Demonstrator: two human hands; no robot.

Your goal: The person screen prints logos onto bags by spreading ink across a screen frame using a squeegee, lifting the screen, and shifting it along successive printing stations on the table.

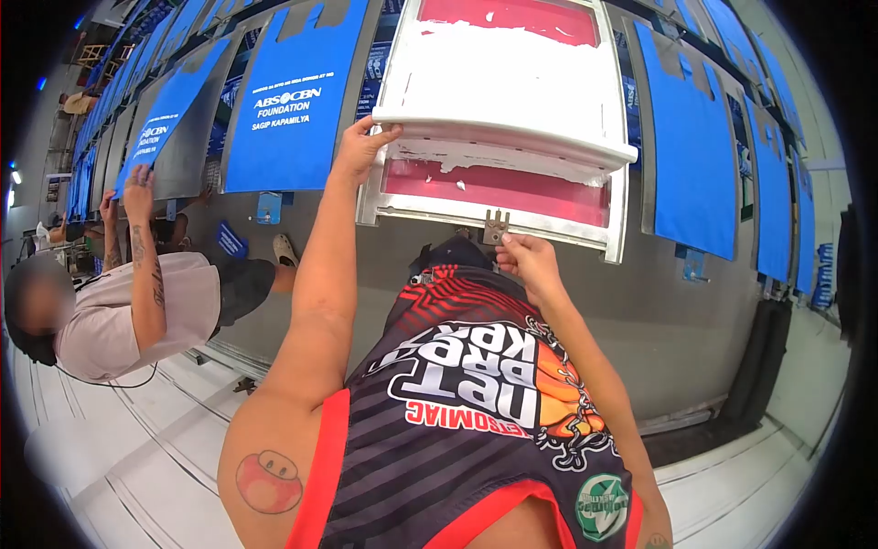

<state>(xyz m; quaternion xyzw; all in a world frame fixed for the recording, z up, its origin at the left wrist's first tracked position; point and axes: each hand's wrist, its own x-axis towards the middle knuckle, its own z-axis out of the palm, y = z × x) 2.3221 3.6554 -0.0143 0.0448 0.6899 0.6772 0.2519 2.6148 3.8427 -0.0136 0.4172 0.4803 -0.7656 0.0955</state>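
A white-framed screen [512,201] with a red mesh lies in front of me, thick white ink [512,78] spread over most of it. Across the screen rests a long white squeegee [503,142]. My left hand [364,146] holds the left end of this squeegee, thumb on top. At the frame's near edge, my right hand [529,256] has its fingers closed at a small metal bracket [497,227]. The squeegee's right end is free of any hand. Smears of white ink show on the red mesh below the squeegee.
Blue printed bags [291,96] lie on boards to the left, and plain blue ones [690,137] to the right. At the left a co-worker [155,302] handles a blue bag [174,119]. A dark roll [764,357] stands at the right.
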